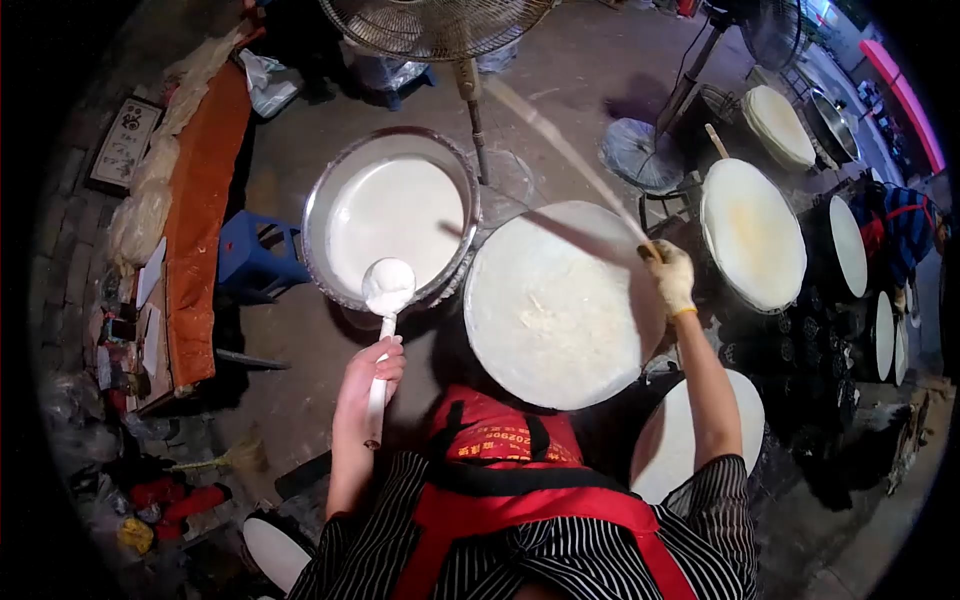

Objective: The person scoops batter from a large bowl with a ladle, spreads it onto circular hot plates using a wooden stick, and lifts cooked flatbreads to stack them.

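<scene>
Ladle (388,290), round-bowled, clamped in left hand (376,374); slim stick (574,156) clamped in gloved right hand (671,279) near pale disc (562,325).

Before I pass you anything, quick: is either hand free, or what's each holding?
Left hand: closed around the handle of a ladle.
Right hand: gloved, closed on a long stick.

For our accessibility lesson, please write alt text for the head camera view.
A person's left hand holds a ladle of white liquid by a large pot, while the gloved right hand grips a long stick over a round griddle covered with pale batter. More round, pale-topped griddles stand at the right, with fans beyond.
</scene>
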`<state>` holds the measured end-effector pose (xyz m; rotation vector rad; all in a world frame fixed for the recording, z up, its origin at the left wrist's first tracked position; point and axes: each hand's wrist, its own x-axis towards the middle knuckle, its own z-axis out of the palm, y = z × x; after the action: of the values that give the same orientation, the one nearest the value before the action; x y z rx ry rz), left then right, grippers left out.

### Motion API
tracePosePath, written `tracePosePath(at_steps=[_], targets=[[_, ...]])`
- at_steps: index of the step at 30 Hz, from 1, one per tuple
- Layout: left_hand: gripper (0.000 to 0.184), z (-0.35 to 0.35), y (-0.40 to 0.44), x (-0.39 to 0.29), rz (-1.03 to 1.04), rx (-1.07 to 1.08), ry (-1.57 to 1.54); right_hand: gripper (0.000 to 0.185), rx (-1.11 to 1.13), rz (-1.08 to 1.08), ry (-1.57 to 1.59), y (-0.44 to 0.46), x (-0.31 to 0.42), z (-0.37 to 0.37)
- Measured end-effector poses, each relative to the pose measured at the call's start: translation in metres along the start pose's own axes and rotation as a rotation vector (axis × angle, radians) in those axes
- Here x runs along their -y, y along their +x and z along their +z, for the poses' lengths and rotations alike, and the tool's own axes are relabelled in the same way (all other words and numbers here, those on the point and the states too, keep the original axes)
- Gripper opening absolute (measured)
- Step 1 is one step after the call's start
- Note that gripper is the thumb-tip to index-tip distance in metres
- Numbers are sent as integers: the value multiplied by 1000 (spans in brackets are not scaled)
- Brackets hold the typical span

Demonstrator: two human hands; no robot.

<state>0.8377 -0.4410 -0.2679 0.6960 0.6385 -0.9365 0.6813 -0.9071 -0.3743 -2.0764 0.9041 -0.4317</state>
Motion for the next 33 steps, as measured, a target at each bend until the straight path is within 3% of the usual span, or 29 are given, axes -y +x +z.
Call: tracePosePath(at_steps=[3,5,7,9,13,15,18,19,20,21,23,24,25,26,27,28,33], targets=[[13,-1,5,-1,-16,21,19,20,9,38,403,-3,37,-41],[12,3,6,-1,-11,19,25,19,85,-14,487,14,25,-92],[11,5,7,-1,-12,18,17,18,2,247,368,-22,153,-149],[10,11,9,1,-27,22,6,17,-119,142,55,36,66,-227],[7,13,13,-2,-105,46,-36,20,-406,-174,-468,28,133,-341],[7,18,11,-3,-100,36,6,20,-499,-587,-554,41,120,-376],[12,13,10,-3,-79,46,-14,27,-375,-783,-667,33,116,-357],[14,15,6,-2,-66,40,-23,27,-366,-866,-893,33,108,-341],[17,17,4,-2,-84,53,-50,24,-330,-540,-1194,34,94,-314],[17,12,5,-4,-74,25,-19,20,-447,-560,-1265,32,71,-290],[18,18,-4,-3,-101,0,-76,18,-405,-398,-1134,43,-14,-248],[18,21,-6,-2,-87,3,-83,15,-476,-395,-1224,39,-37,-223],[18,23,-10,0,-68,-4,-86,21,-324,-231,-1281,35,-66,-202],[20,15,-10,-2,-86,33,-85,31,-340,-231,-1206,30,-87,-183],[20,23,-12,0,-74,16,-117,43,-287,-162,-1116,19,-73,-170],[20,32,-19,4,-64,-4,-152,43,-252,-82,-1094,20,-87,-155],[22,39,-28,5,-34,-40,-212,36,-383,-103,-915,16,-78,-130]])
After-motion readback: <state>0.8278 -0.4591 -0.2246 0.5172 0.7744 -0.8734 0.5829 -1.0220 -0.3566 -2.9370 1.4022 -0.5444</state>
